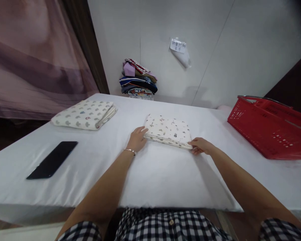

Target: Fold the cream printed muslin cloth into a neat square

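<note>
A white folded cloth (168,130) with small scattered prints lies flat on the table in front of me, its stacked layers showing along the near edge. My left hand (137,139), a bracelet at its wrist, grips the cloth's near left corner; part of its fingertips is hidden. At the near right corner, my right hand (201,146) pinches the layers between thumb and fingers. Farther left rests a second folded cloth (86,115), cream with grey mushroom-like prints, apart from both hands.
A white-covered table (165,180) spans the view. On its left lies a black phone-like slab (54,160). A red plastic basket (273,127) stands at the right. Several folded garments (139,80) are piled by the wall, below a taped paper note (178,46). A curtain (35,60) hangs at left.
</note>
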### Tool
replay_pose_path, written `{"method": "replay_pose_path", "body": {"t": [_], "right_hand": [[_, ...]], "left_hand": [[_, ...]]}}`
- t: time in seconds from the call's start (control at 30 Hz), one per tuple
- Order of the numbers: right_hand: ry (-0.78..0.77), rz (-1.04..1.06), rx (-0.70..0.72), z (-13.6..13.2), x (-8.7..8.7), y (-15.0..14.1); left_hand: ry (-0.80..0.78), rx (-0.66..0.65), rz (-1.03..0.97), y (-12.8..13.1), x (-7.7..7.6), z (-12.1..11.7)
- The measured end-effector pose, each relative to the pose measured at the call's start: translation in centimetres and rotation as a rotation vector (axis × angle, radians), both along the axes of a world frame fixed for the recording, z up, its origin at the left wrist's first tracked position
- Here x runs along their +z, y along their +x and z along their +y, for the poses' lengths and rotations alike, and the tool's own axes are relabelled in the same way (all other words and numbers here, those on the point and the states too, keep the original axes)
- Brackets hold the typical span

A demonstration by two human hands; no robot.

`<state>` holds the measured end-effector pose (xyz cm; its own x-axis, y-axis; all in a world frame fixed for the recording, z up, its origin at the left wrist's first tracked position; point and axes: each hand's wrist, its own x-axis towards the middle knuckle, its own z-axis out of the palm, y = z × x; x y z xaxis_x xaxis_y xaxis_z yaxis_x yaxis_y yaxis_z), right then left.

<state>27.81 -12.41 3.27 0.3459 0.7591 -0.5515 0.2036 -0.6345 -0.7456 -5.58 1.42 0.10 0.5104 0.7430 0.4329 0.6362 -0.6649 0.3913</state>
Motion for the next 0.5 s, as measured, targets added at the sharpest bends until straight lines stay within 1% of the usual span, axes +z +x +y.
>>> {"method": "replay_pose_path", "body": {"t": [0.07, 0.1, 0.2, 0.27, 0.3, 0.37, 0.43, 0.5], "right_hand": [[0.002, -0.025, 0.026, 0.0, -0.1, 0.1], [-0.004, -0.042, 0.043, -0.1, -0.1, 0.1], [-0.037, -0.155, 0.1, -0.3, 0.2, 0.0], [0.0, -0.36, 0.123, -0.3, 0.8, -0.4], [0.056, -0.489, 0.135, -0.2, 1.1, -0.7], [0.242, -0.714, 0.178, 0.3, 1.9, -1.9], [0.467, -0.793, 0.265, 1.2, 2.6, -3.4], [0.629, -0.79, 0.36, 2.7, 3.0, -5.0]], "left_hand": [[0.079, -0.049, 0.077, 0.6, 0.5, -0.8], [0.093, -0.083, 0.118, 0.9, 0.5, -1.2], [0.035, -0.151, 0.218, 1.4, 0.2, -1.8], [-0.009, -0.149, 0.234, 1.4, -0.1, -1.9], [-0.02, -0.145, 0.23, 1.4, -0.1, -1.9], [-0.031, -0.13, 0.211, 1.4, 0.4, -1.9], [-0.053, -0.107, 0.2, 1.9, 1.6, -1.8], [-0.067, -0.087, 0.201, 3.1, 3.1, -1.4]]}}
